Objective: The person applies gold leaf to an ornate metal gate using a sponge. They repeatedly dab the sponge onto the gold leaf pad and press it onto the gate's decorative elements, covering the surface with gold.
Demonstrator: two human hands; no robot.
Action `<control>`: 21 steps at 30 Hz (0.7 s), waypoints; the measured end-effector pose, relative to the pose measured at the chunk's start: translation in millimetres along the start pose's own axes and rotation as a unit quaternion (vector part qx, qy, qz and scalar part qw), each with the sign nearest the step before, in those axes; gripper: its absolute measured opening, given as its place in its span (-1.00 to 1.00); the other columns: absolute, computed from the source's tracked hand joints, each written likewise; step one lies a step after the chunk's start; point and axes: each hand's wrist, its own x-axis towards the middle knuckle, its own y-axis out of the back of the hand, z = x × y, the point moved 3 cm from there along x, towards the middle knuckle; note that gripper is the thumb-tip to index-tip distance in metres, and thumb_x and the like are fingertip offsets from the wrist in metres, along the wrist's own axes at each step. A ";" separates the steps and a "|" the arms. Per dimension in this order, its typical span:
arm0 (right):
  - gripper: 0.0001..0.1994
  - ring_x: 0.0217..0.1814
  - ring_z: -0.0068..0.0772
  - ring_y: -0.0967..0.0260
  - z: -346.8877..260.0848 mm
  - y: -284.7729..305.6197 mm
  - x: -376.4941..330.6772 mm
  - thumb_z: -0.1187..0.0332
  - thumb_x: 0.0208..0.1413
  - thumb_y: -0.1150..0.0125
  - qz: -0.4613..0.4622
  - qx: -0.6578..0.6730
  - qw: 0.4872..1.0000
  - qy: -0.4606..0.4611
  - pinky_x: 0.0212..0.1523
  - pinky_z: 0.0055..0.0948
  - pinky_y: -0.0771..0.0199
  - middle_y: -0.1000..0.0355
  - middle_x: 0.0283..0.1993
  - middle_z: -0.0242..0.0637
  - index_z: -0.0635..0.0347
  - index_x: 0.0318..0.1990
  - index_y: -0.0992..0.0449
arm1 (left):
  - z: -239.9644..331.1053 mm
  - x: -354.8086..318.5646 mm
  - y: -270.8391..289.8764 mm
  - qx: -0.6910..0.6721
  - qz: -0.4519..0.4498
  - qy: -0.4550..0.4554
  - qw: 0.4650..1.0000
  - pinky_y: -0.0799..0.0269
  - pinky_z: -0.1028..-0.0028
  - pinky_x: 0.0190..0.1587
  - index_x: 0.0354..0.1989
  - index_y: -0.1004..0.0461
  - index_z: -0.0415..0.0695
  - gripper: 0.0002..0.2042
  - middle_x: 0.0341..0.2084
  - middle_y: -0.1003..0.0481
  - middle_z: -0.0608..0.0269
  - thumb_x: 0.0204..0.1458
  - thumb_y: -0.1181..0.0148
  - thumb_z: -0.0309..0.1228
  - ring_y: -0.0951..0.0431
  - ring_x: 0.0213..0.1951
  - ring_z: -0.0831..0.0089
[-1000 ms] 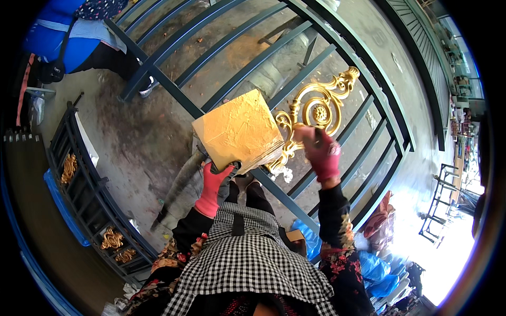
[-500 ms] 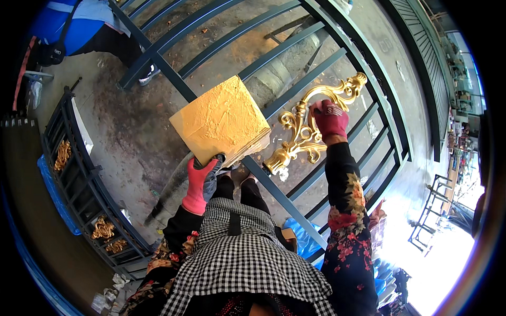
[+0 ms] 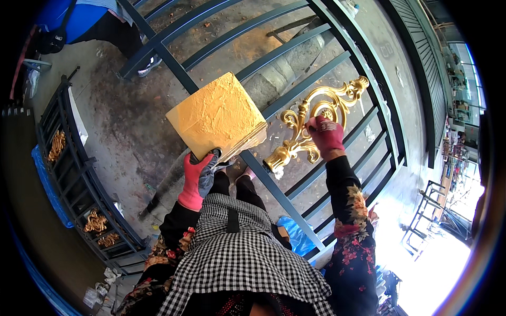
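Note:
In a red glove with dark grey palm, my left hand (image 3: 198,176) grips the near edge of a square board (image 3: 217,117), its top coated with thick, ridged gold paint and its side layered. My right hand (image 3: 326,134), in a dark red glove, is closed over the middle of a gold scrollwork ornament (image 3: 295,148). Whatever its fingers hold, if anything, is hidden. The ornament has curled leaves and a round scroll, and it lies across the bars of a dark blue-grey metal railing (image 3: 279,188). The board is held just left of it, above the railing.
Another dark railing panel (image 3: 84,179) with gold ornaments (image 3: 95,221) stands at the left. A person in blue (image 3: 79,23) is at the far left. Blue plastic (image 3: 296,235) lies below the railing, and a dark slatted panel (image 3: 421,68) stands at the right.
My right hand has moved down and slightly left over the ornament, uncovering part of its round scroll. My left hand still holds the board, which sits slightly further left in view.

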 end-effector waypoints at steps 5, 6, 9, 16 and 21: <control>-0.75 -0.39 -0.10 -0.47 28.1 9.2 24.2 0.05 -0.01 -0.14 0.145 -0.023 0.988 -0.051 -0.42 -0.12 -0.42 -0.49 -0.43 -0.21 0.02 -0.38 -0.47 | -4.9 1.7 9.2 0.019 -0.003 -0.004 1.000 -0.53 0.43 -0.23 -0.20 -0.43 -0.37 -0.82 -0.31 -0.52 0.13 0.04 -0.12 -0.56 -0.57 -0.33 0.41; -0.74 -0.40 -0.09 -0.47 23.7 16.2 22.7 0.05 -0.01 -0.15 0.132 -0.020 0.991 -0.025 -0.43 -0.13 -0.42 -0.49 -0.43 -0.21 0.02 -0.38 -0.47 | -3.9 0.6 11.6 0.012 0.004 -0.008 1.000 -0.53 0.43 -0.23 -0.20 -0.43 -0.37 -0.82 -0.31 -0.52 0.13 0.04 -0.13 -0.55 -0.57 -0.33 0.41; -0.76 -0.44 -0.06 -0.45 12.2 5.0 6.8 0.09 -0.02 -0.18 0.054 -0.046 0.996 0.045 -0.41 -0.13 -0.42 -0.47 -0.45 -0.21 0.06 -0.41 -0.44 | -1.8 -1.3 7.3 -0.004 0.007 -0.012 1.000 -0.53 0.45 -0.24 -0.21 -0.44 -0.37 -0.82 -0.31 -0.52 0.13 0.03 -0.13 -0.55 -0.57 -0.32 0.41; -0.73 -0.43 -0.07 -0.44 4.7 -6.2 29.6 0.02 0.01 -0.14 0.155 -0.050 0.986 -0.020 -0.37 -0.14 -0.39 -0.47 -0.45 -0.22 0.00 -0.42 -0.46 | -7.0 -0.9 13.9 0.016 0.019 -0.024 0.999 -0.53 0.47 -0.28 -0.20 -0.43 -0.35 -0.82 -0.32 -0.52 0.15 0.03 -0.15 -0.55 -0.57 -0.33 0.43; -0.68 -0.33 -0.05 -0.46 -14.3 -10.2 26.5 -0.03 -0.01 -0.14 0.091 0.002 0.996 0.017 -0.33 -0.10 -0.40 -0.49 -0.39 -0.17 0.00 -0.34 -0.48 | -17.7 4.4 23.6 0.033 0.016 -0.013 0.999 -0.52 0.50 -0.32 -0.19 -0.43 -0.33 -0.82 -0.33 -0.52 0.18 0.03 -0.14 -0.56 -0.57 -0.33 0.46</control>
